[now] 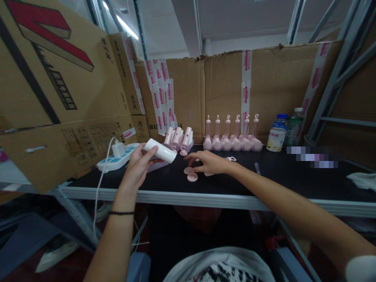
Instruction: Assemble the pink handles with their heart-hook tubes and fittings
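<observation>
A white cylinder is held tilted in my left hand, fingers wrapped round its left end. My right hand reaches over the black tabletop, palm down, with thumb and fingers apart just above two small pink discs. Nothing shows between those fingers. A pale pink piece with a loop lies behind my right wrist. Further back, pink-and-white cylinders lean in a holder, with small looped pink caps in front of them.
Several pink bottles with looped tops stand in a row at the back. A white power strip with a cable is at the left. Bottles stand at the right. Cardboard walls surround the table's back and left.
</observation>
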`<state>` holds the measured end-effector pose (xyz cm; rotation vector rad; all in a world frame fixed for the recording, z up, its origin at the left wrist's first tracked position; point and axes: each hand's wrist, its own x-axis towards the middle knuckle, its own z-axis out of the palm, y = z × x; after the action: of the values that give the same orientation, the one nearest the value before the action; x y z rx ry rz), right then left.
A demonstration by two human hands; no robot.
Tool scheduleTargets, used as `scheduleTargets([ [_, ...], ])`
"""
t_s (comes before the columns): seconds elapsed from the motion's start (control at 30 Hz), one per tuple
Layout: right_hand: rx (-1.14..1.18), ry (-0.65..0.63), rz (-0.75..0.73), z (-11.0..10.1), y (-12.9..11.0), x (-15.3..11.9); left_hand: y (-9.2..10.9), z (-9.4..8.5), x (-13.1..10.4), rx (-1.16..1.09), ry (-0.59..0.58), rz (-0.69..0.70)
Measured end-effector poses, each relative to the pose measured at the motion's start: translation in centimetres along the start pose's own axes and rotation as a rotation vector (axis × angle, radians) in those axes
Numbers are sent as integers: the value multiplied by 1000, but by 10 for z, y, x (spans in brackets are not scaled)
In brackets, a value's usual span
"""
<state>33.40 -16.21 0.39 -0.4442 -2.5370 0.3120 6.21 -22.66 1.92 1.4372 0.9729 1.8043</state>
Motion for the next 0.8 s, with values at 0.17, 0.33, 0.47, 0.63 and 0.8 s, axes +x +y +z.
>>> scheduleTargets([
  [0.17, 11, -48, 6, 4, -1, 1, 2, 1, -1, 7, -11, 0],
  [0.33, -1, -62, 27, 7, -3, 1, 3, 1, -1, 8, -2, -1],
  [0.47, -17, -66, 16, -5, -14, -2, 2, -1, -1, 16, 2, 9],
  [0.63, -186, -104, 20, -7, -15, -5, 6, -4, -1, 27, 25, 10],
  [0.8, -257, -105, 22, 3, -15, -3, 9, -13, 2, 12, 54, 52],
])
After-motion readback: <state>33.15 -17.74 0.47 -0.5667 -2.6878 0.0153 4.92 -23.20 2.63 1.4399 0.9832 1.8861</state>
